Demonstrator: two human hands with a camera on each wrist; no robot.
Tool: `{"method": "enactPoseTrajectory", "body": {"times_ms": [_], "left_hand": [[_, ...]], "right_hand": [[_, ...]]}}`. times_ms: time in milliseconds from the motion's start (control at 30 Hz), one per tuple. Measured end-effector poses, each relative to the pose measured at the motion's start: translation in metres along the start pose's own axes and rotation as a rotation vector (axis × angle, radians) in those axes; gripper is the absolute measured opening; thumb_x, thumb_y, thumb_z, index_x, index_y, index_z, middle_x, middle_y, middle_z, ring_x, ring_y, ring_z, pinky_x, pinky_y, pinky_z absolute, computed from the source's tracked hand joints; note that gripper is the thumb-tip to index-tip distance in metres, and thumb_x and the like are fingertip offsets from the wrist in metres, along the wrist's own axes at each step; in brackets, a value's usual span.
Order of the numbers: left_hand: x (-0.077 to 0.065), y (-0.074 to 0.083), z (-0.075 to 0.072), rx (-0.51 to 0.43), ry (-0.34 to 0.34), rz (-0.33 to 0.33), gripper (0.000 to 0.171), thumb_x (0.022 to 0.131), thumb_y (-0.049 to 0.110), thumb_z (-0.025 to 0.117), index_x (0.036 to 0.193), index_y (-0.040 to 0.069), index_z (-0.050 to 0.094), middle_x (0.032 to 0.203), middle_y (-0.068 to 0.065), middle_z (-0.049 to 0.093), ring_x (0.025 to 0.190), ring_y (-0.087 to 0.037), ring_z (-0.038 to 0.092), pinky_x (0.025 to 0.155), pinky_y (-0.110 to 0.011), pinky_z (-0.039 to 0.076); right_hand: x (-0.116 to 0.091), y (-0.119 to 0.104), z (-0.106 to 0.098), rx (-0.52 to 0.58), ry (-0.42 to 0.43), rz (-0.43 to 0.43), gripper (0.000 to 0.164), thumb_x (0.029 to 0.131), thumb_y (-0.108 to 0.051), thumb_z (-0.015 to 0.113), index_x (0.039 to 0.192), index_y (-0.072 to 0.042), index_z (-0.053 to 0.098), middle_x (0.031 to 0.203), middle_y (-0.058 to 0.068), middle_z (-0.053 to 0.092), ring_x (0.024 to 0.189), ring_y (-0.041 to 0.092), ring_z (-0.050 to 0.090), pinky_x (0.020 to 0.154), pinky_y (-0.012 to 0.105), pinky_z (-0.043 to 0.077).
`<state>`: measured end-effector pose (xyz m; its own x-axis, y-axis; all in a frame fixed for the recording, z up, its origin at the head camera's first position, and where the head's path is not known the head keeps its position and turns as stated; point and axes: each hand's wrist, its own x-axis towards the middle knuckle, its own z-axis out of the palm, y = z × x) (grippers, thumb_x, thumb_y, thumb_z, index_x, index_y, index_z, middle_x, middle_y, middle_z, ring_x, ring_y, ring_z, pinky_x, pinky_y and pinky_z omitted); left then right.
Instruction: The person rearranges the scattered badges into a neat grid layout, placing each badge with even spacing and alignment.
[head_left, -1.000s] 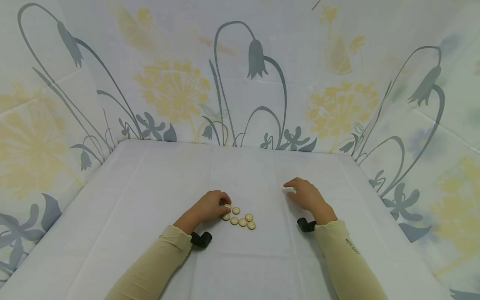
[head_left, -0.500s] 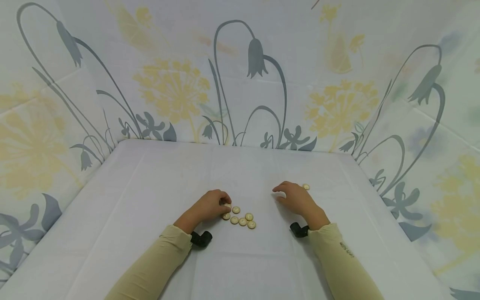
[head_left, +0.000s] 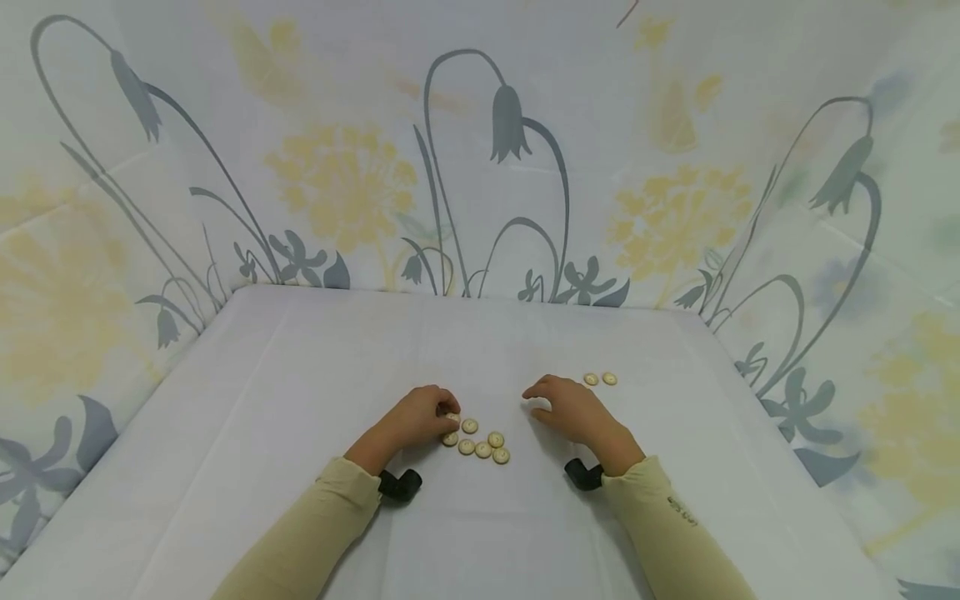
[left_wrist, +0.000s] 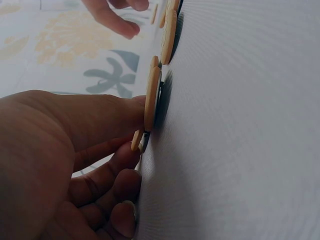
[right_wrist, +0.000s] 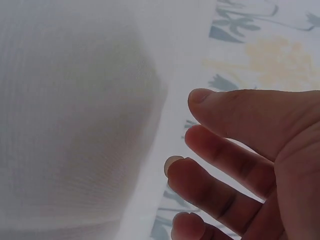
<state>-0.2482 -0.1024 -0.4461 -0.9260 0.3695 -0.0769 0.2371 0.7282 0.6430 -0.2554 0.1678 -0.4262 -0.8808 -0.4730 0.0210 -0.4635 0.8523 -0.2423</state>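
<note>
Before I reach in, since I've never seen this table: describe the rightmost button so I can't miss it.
On the white table, find the right hand. Just beyond it lie two buttons side by side, apart from the group by the left hand. Yours is the right button: no other lies farther right.
</note>
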Motion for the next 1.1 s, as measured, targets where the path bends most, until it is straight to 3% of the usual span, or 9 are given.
{"method": "enactPoseTrajectory", "body": {"times_ms": [233,567,1100], "left_hand": [[0.0,0.001,-0.001,0.005,-0.002,0.0,0.015,0.086,0.017,0.072,0.098,0.01,0.07,0.091,0.0,0.064,0.083,-0.012,0.056,0.079,-0.032,0.048],[0.005,0.0,-0.003,0.01,0.004,0.003,0.017,0.086,0.02,0.072,0.1,0.01,0.07,0.093,-0.001,0.065,0.085,-0.014,0.058,0.08,-0.033,0.048],[0.002,-0.002,0.001,0.003,-0.004,-0.007,0.016,0.085,0.019,0.073,0.099,0.01,0.07,0.092,-0.001,0.065,0.084,-0.013,0.057,0.078,-0.032,0.048]], "right_hand": [[0.003,-0.005,0.005,0.002,-0.015,-0.009,0.026,0.089,-0.017,0.069,0.115,-0.018,0.071,0.12,0.002,0.066,0.116,0.025,0.061,0.096,0.042,0.049],[0.006,-0.018,0.005,-0.023,-0.006,-0.159,0.025,0.088,-0.013,0.07,0.112,-0.018,0.072,0.114,0.0,0.067,0.108,0.021,0.065,0.091,0.038,0.052],[0.0,-0.035,0.012,0.018,-0.09,-0.16,0.027,0.087,-0.01,0.069,0.112,-0.019,0.072,0.116,-0.003,0.067,0.11,0.018,0.064,0.092,0.037,0.051]]}}
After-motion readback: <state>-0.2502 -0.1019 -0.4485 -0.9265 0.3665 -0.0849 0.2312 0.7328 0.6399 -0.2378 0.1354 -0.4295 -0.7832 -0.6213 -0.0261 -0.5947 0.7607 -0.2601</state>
